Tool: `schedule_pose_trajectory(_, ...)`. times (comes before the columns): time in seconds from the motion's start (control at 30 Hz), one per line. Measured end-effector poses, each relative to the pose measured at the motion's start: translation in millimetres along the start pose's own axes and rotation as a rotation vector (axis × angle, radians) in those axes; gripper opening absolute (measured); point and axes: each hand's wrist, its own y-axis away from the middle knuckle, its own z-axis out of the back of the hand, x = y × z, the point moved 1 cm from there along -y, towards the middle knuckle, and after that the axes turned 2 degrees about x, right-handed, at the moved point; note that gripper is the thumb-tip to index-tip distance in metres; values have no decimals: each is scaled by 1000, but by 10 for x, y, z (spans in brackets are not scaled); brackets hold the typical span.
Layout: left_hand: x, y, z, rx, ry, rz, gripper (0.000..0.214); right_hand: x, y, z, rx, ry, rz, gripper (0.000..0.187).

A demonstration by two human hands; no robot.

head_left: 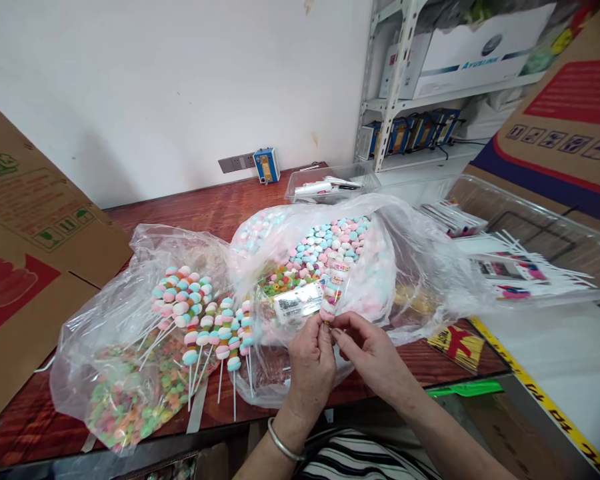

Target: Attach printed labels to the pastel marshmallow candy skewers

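Candy skewer [331,291] pinched between both hands' fingers [326,328]

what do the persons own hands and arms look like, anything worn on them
Both forearms are bare, with no sleeves or gloves. The left hand has a plain silver bangle around the wrist. The right hand wears nothing on its wrist. No rings show on the fingers. The fingernails look short.

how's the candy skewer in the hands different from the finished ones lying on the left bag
The held skewer stands upright, pinched by the left hand and right hand; the finished skewers lie flat, fanned out on the clear bag. The held skewer's stick is hidden; theirs show. Both carry pastel candies.
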Motion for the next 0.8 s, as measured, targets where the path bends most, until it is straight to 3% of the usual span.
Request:
schedule_pose_trajectory(0.27,-1,32,-33,-81,118,-2,22,32,-28,-127,-128,-274,-116,33)
schedule_pose_trajectory(0.4,-4,5,6,-11,282,46,23,80,-6,-109,-128,-295,-74,32)
schedule_pose_trajectory(0.53,-13,-118,193,100,425,-64,17,184,54,20,-13,-141,8,23)
schedule_pose_trajectory(0.6,-66,-154,344,81,408,-121,16,255,60,107,55,-4,60,16)
schedule_pose_trajectory(0.7,-247,-112,578,-22,336,-143,20,386,31,245,-61,296,226,12)
schedule_pose_trajectory(0.73,-324,-80,630,21,325,-131,18,435,24,280,-134,395,307,11)
schedule_pose_trajectory(0.8,-462,-15,666,308,329,-32,16,529,37,312,-248,544,472,9)
